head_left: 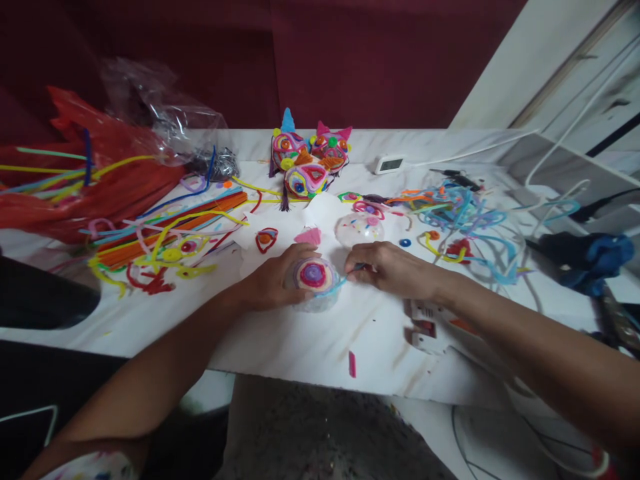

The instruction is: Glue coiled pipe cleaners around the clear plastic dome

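Observation:
My left hand (273,280) grips a clear plastic ball (315,287) on the white table (300,343). A spiral of pink, purple and yellow pipe cleaner (315,274) covers the ball's top. My right hand (393,270) pinches the light blue loose end of a pipe cleaner (350,272) at the ball's right side. A second clear ball (359,230) rests just behind my hands. Beside it lie a pink scrap (309,235) and a red heart-shaped coil (267,239).
Finished pipe-cleaner faces (307,160) stand at the back centre. Loose pipe cleaners (170,233) and a red bag (75,187) fill the left; blue tangles (465,217) lie right. A white glue gun (430,327) sits under my right forearm, a small white display (390,163) behind.

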A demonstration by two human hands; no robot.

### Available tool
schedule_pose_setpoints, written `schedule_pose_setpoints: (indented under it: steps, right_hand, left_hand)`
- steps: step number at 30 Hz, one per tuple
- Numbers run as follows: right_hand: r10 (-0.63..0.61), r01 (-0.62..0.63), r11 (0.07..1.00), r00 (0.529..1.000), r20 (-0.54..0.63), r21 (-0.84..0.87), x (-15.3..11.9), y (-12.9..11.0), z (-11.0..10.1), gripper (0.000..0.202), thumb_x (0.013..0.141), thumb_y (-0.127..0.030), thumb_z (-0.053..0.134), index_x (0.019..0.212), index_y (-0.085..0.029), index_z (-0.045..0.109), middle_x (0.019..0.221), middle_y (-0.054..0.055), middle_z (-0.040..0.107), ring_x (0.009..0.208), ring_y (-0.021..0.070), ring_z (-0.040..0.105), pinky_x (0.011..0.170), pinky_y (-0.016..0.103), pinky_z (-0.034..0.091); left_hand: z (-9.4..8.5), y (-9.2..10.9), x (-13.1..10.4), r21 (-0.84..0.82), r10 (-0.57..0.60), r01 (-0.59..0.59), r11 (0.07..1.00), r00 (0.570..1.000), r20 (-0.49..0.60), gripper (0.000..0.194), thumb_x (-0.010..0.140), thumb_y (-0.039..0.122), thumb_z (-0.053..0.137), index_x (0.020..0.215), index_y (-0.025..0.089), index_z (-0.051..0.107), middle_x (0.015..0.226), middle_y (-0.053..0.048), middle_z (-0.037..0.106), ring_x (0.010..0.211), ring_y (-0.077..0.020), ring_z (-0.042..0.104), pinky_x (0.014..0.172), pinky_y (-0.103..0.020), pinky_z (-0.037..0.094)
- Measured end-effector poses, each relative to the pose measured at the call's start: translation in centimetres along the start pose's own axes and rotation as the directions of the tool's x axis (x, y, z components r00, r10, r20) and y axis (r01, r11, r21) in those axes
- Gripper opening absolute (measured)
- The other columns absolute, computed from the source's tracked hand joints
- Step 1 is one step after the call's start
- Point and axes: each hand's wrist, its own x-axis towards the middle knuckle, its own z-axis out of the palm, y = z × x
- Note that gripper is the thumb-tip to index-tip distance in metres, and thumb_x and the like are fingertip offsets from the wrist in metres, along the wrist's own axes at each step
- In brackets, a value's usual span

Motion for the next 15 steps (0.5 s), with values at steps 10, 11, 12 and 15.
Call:
schedule_pose_setpoints:
  steps: [10,11,12,15]
  right_hand:
    - [-0.046,0.045,0.995,0.999,-0.016,-0.088,1.4,-0.6,-0.6,0.022,0.112,-0.014,0.070,0.106,-0.025,0.088,0.105,0.013,0.089,0.096,0.0326,0.085,0.088,0.045,0.068]
    - [-0.054,0.052,0.994,0.998,-0.015,-0.101,1.5,-0.6,-0.6,0.024,0.112,-0.014,0.069,0.106,-0.026,0.088,0.105,0.014,0.088,0.096,0.0337,0.085,0.090,0.047,0.068]
    - [-0.061,0.059,0.992,0.998,-0.015,-0.115,1.5,-0.7,-0.5,0.025,0.112,-0.015,0.067,0.106,-0.027,0.088,0.104,0.014,0.088,0.097,0.0346,0.085,0.091,0.048,0.069]
    - [-0.083,0.081,0.985,0.996,-0.012,-0.154,1.8,-0.8,-0.3,0.027,0.114,-0.017,0.066,0.105,-0.028,0.089,0.103,0.015,0.088,0.098,0.0355,0.085,0.094,0.050,0.068]
  left_hand:
    - [0.1,-0.1,0.0,-0.027,-0.040,0.040,0.999,0.999,-0.006,0.069,0.062,0.041,0.067,0.123,0.031,0.037,0.131,-0.003,0.046,0.119,-0.0272,0.049,0.100,-0.041,0.042]
    - [0.1,-0.1,0.0,-0.024,-0.044,0.044,0.999,0.999,-0.006,0.069,0.062,0.041,0.067,0.123,0.030,0.037,0.131,-0.003,0.046,0.120,-0.0274,0.048,0.101,-0.041,0.042]
    - [0.1,-0.1,0.0,-0.017,-0.043,0.042,0.999,0.999,-0.004,0.069,0.062,0.041,0.067,0.123,0.030,0.037,0.131,-0.003,0.045,0.120,-0.0274,0.048,0.101,-0.041,0.041]
    - [0.2,-0.3,0.0,-0.010,-0.024,0.024,1.000,1.000,-0.008,0.069,0.063,0.041,0.067,0.124,0.029,0.036,0.132,-0.004,0.045,0.120,-0.0262,0.048,0.101,-0.039,0.042]
